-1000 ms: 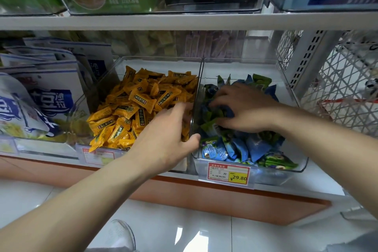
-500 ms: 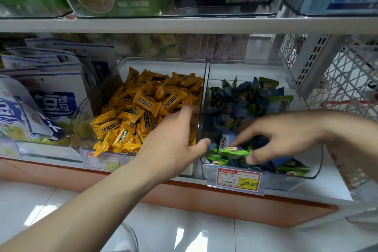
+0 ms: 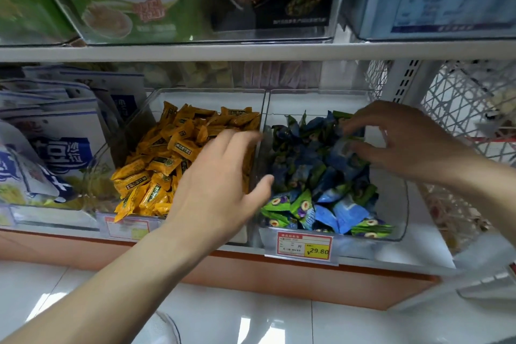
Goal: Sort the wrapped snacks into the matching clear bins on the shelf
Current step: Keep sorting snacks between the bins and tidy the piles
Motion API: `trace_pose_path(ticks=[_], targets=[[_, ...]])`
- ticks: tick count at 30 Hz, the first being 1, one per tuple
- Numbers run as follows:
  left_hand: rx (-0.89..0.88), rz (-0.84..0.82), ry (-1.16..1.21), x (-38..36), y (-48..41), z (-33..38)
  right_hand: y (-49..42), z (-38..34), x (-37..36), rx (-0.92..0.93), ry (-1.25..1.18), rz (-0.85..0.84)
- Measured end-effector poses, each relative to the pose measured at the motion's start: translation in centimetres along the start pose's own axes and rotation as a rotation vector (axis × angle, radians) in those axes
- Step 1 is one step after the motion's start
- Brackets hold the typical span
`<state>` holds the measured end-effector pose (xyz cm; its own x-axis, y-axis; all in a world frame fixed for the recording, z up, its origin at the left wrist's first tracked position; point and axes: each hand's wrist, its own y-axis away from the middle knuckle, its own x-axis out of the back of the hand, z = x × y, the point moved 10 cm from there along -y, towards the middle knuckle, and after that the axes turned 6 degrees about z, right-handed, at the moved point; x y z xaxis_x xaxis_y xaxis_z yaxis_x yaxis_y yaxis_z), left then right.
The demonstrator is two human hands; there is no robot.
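While the left hand (image 3: 217,193) hovers with straight fingers and thumb spread above the wall between the left clear plastic bin (image 3: 206,98) and the right clear plastic bin (image 3: 391,204), the right hand (image 3: 405,142) pinches one pale blue wrapped snack (image 3: 341,148) between thumb and fingers. Blur hides its long axis. Below those fingers lies a heap of blue and green wrapped snacks (image 3: 307,176). Beneath and left of the left fingers lie orange wrapped snacks (image 3: 167,159). Both heaps are too many to count.

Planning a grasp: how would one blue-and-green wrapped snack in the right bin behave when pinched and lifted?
Probably light: the blue-and-green wrapped snacks are small, puffed pillow packs. Their glossy film looks slippery, so crimped ends may grip better. Heaped loosely in the clear bin, neighbours would likely slide.
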<state>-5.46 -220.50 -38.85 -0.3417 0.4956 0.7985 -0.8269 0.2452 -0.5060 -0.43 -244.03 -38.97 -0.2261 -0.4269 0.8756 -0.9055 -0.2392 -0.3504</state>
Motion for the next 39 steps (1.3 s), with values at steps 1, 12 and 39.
trace_pose_path(ticks=[1,12,39], targets=[[-0.036,0.002,0.007,0.2,-0.3,1.0,0.5,0.9,0.6,-0.017,-0.016,0.042],[0.639,-0.405,0.226,-16.8,-2.0,0.1,3.2,5.7,-2.5,-0.223,-0.158,-0.084],[0.818,-0.661,0.713,-19.7,-1.1,2.2,2.6,4.7,-4.0,-0.229,-0.131,-0.149]])
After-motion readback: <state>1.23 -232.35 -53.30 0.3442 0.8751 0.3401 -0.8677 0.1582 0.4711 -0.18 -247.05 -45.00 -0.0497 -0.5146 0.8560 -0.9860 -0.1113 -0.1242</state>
